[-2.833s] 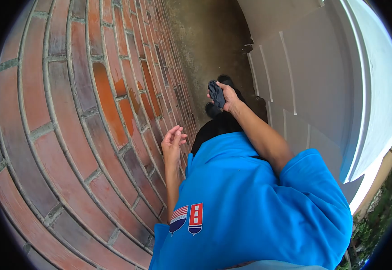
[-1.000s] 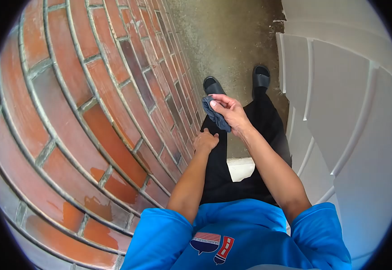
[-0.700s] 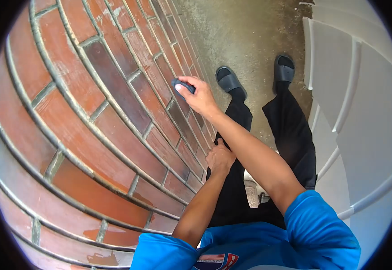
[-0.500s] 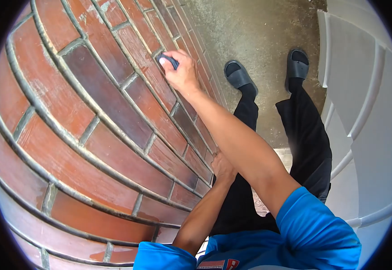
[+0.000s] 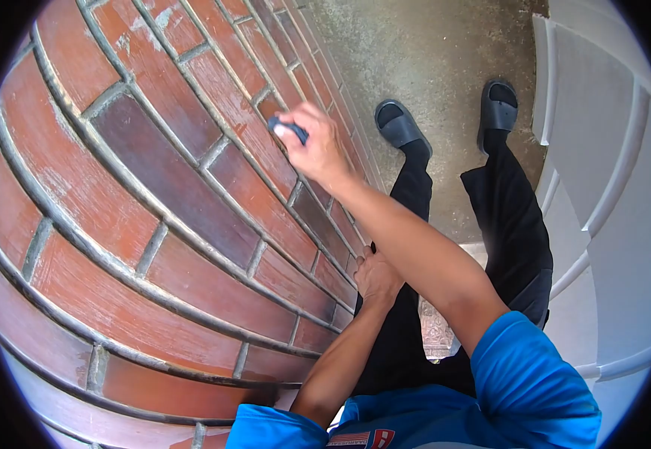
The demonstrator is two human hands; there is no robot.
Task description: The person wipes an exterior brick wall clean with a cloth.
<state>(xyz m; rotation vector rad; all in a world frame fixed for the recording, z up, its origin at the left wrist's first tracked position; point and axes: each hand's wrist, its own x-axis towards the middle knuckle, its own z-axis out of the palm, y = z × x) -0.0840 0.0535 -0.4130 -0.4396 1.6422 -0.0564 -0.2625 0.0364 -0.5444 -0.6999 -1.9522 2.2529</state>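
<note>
My right hand (image 5: 316, 146) is closed around a small dark blue-grey pad (image 5: 289, 130), thumb along its near side. It is at the red-brown brick wall (image 5: 168, 262), at or very near the surface; the exact contact is hidden. Pale scuffs and streaks mark many bricks, and grey mortar lines run between them. Lower down, my left hand (image 5: 378, 277) is beside the wall and in front of my dark trouser leg, partly behind my right forearm. Its fingers are curled, and I cannot make out what, if anything, is in them.
On the wet-looking concrete floor (image 5: 445, 187) are my feet in dark slide sandals (image 5: 402, 129). A pale grey panelled wall (image 5: 602, 135) rises close on the right. Below, a patterned patch of floor (image 5: 436, 333) shows between my legs.
My right hand and the pad have shifted a little down and right along the bricks. My left hand has moved slightly right. The whole view has tilted a little.
</note>
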